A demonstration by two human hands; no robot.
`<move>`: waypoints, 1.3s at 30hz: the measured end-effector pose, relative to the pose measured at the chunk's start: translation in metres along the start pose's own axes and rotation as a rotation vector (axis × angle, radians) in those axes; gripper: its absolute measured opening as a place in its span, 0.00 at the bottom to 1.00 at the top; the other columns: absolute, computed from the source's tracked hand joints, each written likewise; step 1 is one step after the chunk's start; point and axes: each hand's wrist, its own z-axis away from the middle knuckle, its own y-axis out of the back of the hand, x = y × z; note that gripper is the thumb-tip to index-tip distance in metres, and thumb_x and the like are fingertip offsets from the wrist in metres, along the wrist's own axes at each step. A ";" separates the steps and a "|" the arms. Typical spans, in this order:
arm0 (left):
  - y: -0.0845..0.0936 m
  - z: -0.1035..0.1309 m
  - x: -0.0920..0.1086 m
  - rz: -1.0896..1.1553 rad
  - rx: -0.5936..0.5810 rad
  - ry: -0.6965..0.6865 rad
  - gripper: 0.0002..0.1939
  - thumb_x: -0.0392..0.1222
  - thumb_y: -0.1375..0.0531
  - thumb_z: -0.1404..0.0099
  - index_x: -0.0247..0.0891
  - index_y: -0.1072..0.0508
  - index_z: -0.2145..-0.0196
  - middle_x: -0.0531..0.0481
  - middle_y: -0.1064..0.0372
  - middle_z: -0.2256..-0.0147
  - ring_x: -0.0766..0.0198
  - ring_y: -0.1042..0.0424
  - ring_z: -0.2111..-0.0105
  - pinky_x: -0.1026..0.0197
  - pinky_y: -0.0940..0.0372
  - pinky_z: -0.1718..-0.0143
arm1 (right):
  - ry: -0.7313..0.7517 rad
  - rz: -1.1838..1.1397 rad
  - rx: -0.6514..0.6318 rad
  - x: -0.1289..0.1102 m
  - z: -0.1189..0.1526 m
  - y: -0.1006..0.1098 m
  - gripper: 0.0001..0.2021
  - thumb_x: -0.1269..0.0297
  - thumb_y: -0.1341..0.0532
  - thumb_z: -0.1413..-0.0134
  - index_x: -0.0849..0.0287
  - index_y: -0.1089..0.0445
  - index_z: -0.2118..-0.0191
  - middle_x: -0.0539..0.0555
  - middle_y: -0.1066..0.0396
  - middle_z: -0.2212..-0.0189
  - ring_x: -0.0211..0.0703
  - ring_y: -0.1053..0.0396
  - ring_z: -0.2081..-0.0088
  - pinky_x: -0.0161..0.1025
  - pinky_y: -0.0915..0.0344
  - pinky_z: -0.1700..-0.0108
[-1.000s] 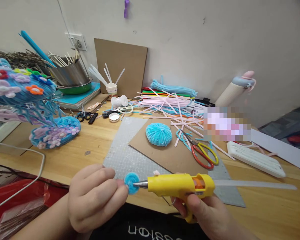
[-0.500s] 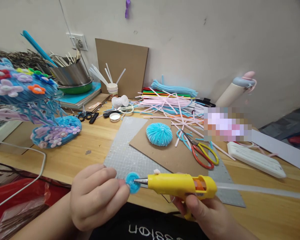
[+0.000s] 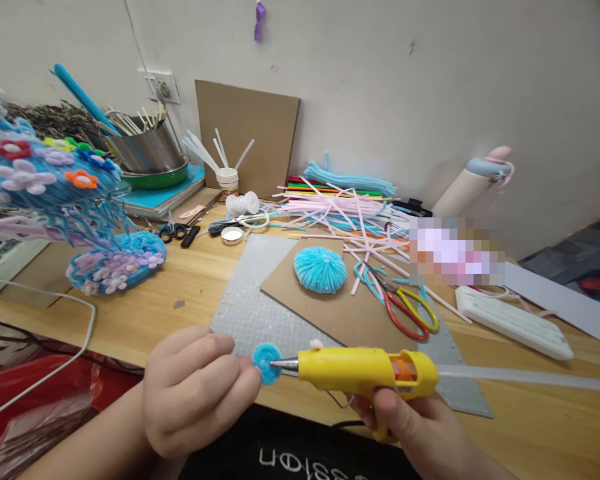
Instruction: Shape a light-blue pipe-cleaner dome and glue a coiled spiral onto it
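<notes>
Between the fingertips of my left hand (image 3: 195, 390) is a small round blue fuzzy disc (image 3: 265, 353), held by its left edge. My right hand (image 3: 415, 423) wraps the handle of a yellow hot glue gun (image 3: 350, 370), its metal nozzle pointing left. The nozzle's tip is at the face of the disc; I cannot tell if any glue is coming out. A clear glue stick (image 3: 520, 378) sticks out of the gun's back end. Beyond my hands, a larger blue ribbed pouf of pipe cleaners (image 3: 320, 270) rests on a brown board (image 3: 300, 307).
Scissors with red and yellow handles (image 3: 410, 313) lie on the board's right side, over a grey cutting mat (image 3: 235, 287). Pink and blue pipe cleaners (image 3: 340, 207) are heaped behind. A flower-covered blue ornament (image 3: 115, 263) stands left; a white power strip (image 3: 513, 323) lies right.
The view has shifted slightly, so the whole scene sits a little lower and to the right. Both hands keep their grips, with the nozzle still at the disc.
</notes>
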 end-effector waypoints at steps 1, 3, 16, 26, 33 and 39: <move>-0.001 0.001 0.000 -0.003 0.015 -0.003 0.09 0.24 0.45 0.37 0.32 0.29 0.71 0.51 0.37 0.72 0.65 0.35 0.73 0.59 0.38 0.79 | -0.015 0.015 0.014 0.000 0.000 0.000 0.22 0.39 0.43 0.48 0.56 0.31 0.71 0.51 0.36 0.77 0.39 0.41 0.76 0.37 0.36 0.72; -0.003 0.003 -0.001 -0.006 0.027 -0.001 0.09 0.24 0.45 0.37 0.33 0.29 0.71 0.51 0.37 0.72 0.65 0.35 0.73 0.59 0.39 0.79 | -0.028 0.041 0.025 -0.001 -0.001 0.000 0.23 0.39 0.43 0.48 0.56 0.32 0.73 0.50 0.38 0.79 0.38 0.42 0.77 0.37 0.35 0.71; 0.000 -0.001 0.000 -0.003 -0.039 0.026 0.07 0.25 0.44 0.38 0.33 0.30 0.70 0.52 0.37 0.72 0.65 0.34 0.73 0.60 0.38 0.79 | -0.009 0.036 -0.005 0.000 0.001 -0.001 0.23 0.40 0.44 0.46 0.56 0.30 0.75 0.50 0.37 0.81 0.39 0.39 0.76 0.42 0.32 0.64; 0.001 0.000 0.000 -0.017 -0.047 0.020 0.07 0.26 0.44 0.38 0.33 0.29 0.70 0.51 0.36 0.71 0.65 0.33 0.72 0.59 0.36 0.77 | 0.043 -0.046 -0.115 -0.016 -0.003 -0.002 0.20 0.44 0.43 0.43 0.50 0.30 0.52 0.54 0.28 0.65 0.44 0.31 0.61 0.41 0.33 0.57; 0.000 0.001 0.000 -0.025 -0.014 0.020 0.08 0.26 0.44 0.38 0.34 0.29 0.71 0.52 0.35 0.73 0.66 0.33 0.74 0.61 0.37 0.80 | -0.028 -0.025 0.038 -0.014 0.000 -0.008 0.21 0.40 0.40 0.49 0.56 0.29 0.71 0.50 0.33 0.76 0.39 0.38 0.73 0.39 0.33 0.65; 0.001 -0.002 0.000 -0.009 -0.030 0.036 0.09 0.25 0.43 0.39 0.35 0.29 0.71 0.52 0.35 0.74 0.66 0.33 0.74 0.61 0.36 0.79 | -0.025 0.056 0.053 -0.017 -0.001 -0.007 0.22 0.39 0.41 0.50 0.55 0.30 0.73 0.50 0.37 0.80 0.41 0.40 0.76 0.42 0.34 0.66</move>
